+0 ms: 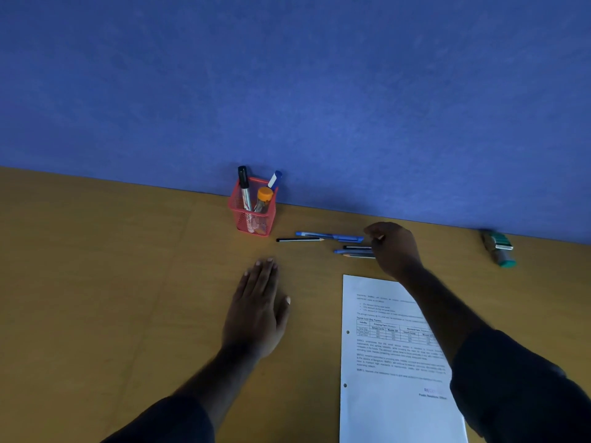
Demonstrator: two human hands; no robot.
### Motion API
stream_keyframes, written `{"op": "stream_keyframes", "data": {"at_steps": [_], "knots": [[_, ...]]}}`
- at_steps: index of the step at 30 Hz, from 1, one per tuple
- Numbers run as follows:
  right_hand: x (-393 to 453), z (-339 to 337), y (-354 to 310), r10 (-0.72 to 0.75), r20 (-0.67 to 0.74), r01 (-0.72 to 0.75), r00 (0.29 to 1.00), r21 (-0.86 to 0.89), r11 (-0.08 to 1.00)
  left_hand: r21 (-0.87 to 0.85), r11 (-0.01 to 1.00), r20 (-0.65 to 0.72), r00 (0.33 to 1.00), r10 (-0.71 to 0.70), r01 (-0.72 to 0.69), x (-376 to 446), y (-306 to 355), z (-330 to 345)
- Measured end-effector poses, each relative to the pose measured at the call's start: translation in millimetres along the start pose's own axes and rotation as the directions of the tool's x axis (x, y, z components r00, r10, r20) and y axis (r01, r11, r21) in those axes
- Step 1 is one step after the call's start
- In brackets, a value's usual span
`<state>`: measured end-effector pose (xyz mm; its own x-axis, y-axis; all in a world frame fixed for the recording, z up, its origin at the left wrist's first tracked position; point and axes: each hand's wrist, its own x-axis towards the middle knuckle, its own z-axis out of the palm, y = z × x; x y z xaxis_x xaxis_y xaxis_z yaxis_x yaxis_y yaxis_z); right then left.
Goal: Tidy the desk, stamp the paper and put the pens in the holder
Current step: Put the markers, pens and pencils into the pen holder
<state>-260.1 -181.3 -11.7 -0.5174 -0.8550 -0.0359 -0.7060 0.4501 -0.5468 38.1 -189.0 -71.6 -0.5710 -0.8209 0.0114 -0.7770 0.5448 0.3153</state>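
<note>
A red mesh pen holder (252, 215) stands against the blue wall with two markers and an orange-capped tube in it. Right of it, a black pencil (299, 239) and a blue pen (329, 235) lie on the desk. Several more pens (355, 251) lie beside them, their right ends hidden under my right hand (395, 247). Its fingers curl over those ends; a grip is not visible. My left hand (259, 302) rests flat on the desk, fingers apart, holding nothing. A printed paper (383, 362) lies at the lower right with a faint blue stamp mark (431, 390).
A green and grey stamp (499, 247) lies on its side at the far right by the wall. The wooden desk (112, 282) runs left and towards me. The blue partition wall (287, 91) closes off the back.
</note>
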Motion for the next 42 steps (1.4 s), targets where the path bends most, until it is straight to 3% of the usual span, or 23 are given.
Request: {"op": "stream_keyframes", "data": {"at_steps": [3,6,15,17,20,22,25,31,36,42], "knots": [[-5.3,-4.1,6.9,-0.03,0.051,0.039,0.998,-0.185,0.982,0.012,1.0,0.0,1.0,0.0,0.0,-0.2,-0.3,-0.5],[-10.6,-6.2,13.1,-0.005,0.087,0.027,0.996,-0.26,0.965,0.018,1.0,-0.003,1.0,0.005,-0.005,-0.6,0.1,-1.6],[-19.8,7.9,0.3,-0.205,0.096,0.21,0.974,-0.046,0.977,0.008,1.0,-0.006,1.0,0.01,-0.01,-0.3,0.6,-2.2],[-20.8,7.8,-1.6,-0.215,0.043,0.216,0.976,-0.01,0.976,0.015,1.0,0.0,1.0,0.008,-0.008,0.1,0.6,-2.0],[-22.4,5.4,5.3,-0.142,-0.045,0.139,0.989,-0.077,0.987,0.023,1.0,0.014,1.0,0.002,-0.002,0.8,0.5,-1.3],[-24.9,5.1,11.1,-0.091,-0.029,0.085,0.995,-0.166,0.982,0.021,1.0,0.018,1.0,0.001,-0.002,0.7,0.7,-1.6],[-30.2,6.0,13.8,-0.063,0.012,0.064,0.998,-0.168,0.984,0.011,1.0,0.011,1.0,0.004,-0.004,0.8,1.6,-3.2],[-30.8,10.1,7.7,-0.087,0.068,0.092,0.994,-0.072,0.993,0.003,1.0,-0.001,1.0,0.006,-0.006,0.8,1.9,-3.4],[-26.9,7.6,8.2,-0.138,0.107,0.148,0.985,-0.102,0.984,0.008,1.0,-0.011,1.0,0.009,-0.009,1.3,1.5,-1.1],[-9.8,2.3,-5.1,-0.228,-0.046,0.224,0.973,-0.084,0.971,0.016,1.0,-0.003,1.0,0.008,-0.008,1.8,-1.3,1.6]]}}
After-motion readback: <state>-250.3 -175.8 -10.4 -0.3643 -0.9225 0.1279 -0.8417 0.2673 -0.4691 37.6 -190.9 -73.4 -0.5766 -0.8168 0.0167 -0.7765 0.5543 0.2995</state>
